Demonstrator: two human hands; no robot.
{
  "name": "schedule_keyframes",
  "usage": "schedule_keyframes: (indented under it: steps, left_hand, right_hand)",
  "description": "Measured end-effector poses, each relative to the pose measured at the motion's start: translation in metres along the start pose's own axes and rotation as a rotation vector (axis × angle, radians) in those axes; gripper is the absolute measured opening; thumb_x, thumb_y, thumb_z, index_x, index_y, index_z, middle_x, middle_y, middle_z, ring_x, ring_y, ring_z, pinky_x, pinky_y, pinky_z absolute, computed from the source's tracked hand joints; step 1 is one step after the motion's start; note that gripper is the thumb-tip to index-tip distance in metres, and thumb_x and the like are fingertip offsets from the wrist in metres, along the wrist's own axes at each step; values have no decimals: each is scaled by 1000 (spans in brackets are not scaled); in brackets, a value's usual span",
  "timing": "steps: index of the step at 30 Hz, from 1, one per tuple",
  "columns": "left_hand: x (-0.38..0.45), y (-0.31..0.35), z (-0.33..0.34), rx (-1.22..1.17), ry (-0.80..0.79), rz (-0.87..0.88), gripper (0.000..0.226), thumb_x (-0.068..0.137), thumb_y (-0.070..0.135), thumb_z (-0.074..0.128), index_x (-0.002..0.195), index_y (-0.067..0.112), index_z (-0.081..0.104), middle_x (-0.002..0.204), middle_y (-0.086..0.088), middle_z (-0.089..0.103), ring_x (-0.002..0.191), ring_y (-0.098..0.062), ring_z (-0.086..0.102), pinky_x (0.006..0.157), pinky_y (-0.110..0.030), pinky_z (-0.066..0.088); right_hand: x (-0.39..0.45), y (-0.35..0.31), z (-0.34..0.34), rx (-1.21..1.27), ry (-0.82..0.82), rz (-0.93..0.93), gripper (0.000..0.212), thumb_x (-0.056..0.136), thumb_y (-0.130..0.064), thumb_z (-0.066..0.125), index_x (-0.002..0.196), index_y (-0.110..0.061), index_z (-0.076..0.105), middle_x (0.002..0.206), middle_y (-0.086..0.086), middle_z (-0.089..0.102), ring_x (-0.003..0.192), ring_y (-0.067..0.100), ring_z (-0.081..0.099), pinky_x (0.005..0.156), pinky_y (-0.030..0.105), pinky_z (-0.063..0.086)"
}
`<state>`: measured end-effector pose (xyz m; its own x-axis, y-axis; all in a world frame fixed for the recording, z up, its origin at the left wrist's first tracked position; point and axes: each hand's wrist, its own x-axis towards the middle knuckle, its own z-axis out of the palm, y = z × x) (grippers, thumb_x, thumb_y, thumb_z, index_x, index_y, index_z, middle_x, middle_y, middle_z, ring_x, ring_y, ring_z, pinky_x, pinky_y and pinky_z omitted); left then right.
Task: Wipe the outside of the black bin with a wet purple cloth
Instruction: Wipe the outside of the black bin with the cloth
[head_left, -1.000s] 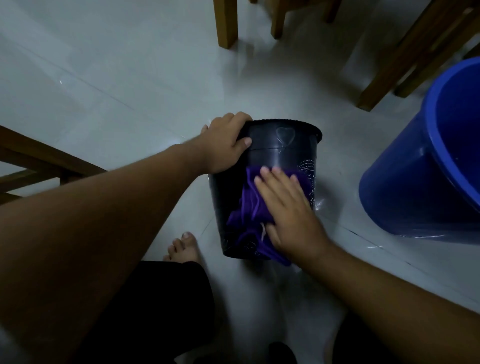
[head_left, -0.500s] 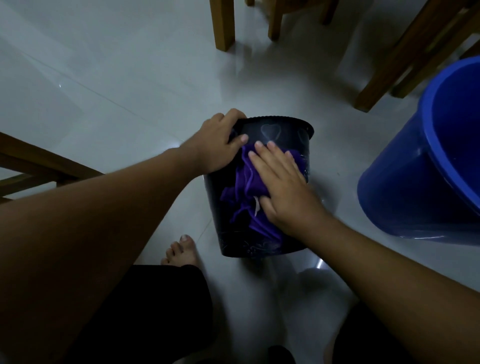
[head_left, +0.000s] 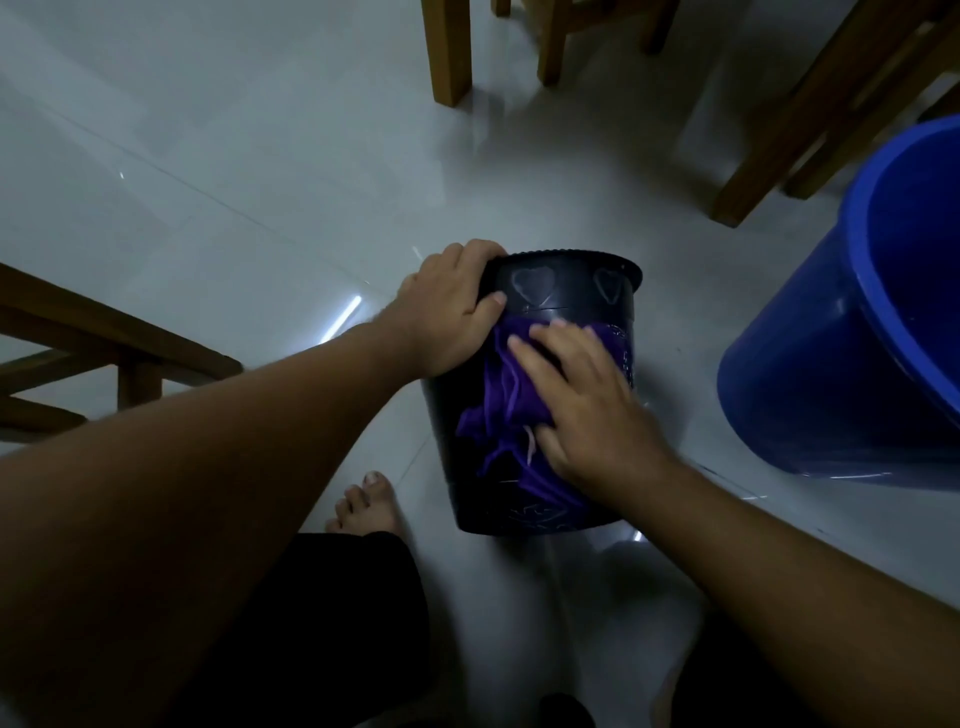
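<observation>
The black bin (head_left: 563, 288) stands on the tiled floor, tipped a little toward me, with heart shapes embossed under its rim. My left hand (head_left: 447, 309) grips the rim at the bin's left side. A crumpled purple cloth (head_left: 501, 410) is pressed flat against the near wall of the bin by my right hand (head_left: 582, 400), fingers spread and pointing up-left. Loose folds of the cloth hang below the palm toward the bin's base.
A large blue bucket (head_left: 810, 364) stands close on the right. Wooden chair legs (head_left: 449, 52) rise at the top, a further wooden frame (head_left: 119, 358) sits at left. My bare foot (head_left: 369, 504) rests beside the bin's base. The floor looks glossy.
My right hand slid the cloth up the bin's side from the lower wall toward the rim, then settled slightly lower. The left hand kept its grip on the rim.
</observation>
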<state>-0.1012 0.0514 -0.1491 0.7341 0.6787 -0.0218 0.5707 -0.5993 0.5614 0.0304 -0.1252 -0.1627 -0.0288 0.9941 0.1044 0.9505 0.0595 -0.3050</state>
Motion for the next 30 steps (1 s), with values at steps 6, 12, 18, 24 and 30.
schedule_keyframes:
  steps: [6, 12, 18, 24, 30]
  left_hand:
    - [5, -5, 3, 10, 37, -46, 40, 92, 44, 36, 120, 17, 47, 111, -11, 57, 101, -31, 52, 89, -48, 43]
    - [8, -12, -2, -90, 17, -71, 27, 94, 36, 41, 114, 20, 49, 107, -11, 60, 97, -30, 55, 86, -46, 46]
    - [11, -7, 0, -168, -10, -56, 18, 99, 25, 44, 114, 17, 50, 107, -9, 61, 95, -23, 55, 79, -33, 40]
    - [11, -22, -4, -52, 0, 7, 31, 93, 29, 44, 120, 16, 53, 110, -15, 58, 102, -32, 51, 90, -37, 39]
    - [13, -6, 2, -87, 135, -33, 36, 89, 20, 41, 123, 17, 53, 120, -11, 62, 110, -30, 55, 94, -45, 45]
  right_hand:
    - [-18, -21, 11, 116, 18, 60, 75, 81, -29, 44, 152, -9, 35, 161, 10, 29, 152, 23, 15, 124, 42, 6]
    - [1, -20, 8, 63, 18, 26, 74, 82, -30, 40, 152, -9, 35, 162, 7, 29, 152, 22, 16, 123, 43, 10]
    - [28, -12, -2, 131, 48, 122, 77, 80, -29, 34, 154, -9, 30, 164, 7, 22, 153, 22, 9, 124, 43, 4]
    - [-41, -10, 15, 36, -22, -119, 74, 80, -29, 48, 149, -7, 40, 158, 10, 36, 150, 24, 22, 122, 44, 13]
    - [-6, -2, 8, 38, -12, -74, 72, 84, -28, 44, 153, -9, 35, 161, 8, 29, 152, 21, 15, 123, 41, 9]
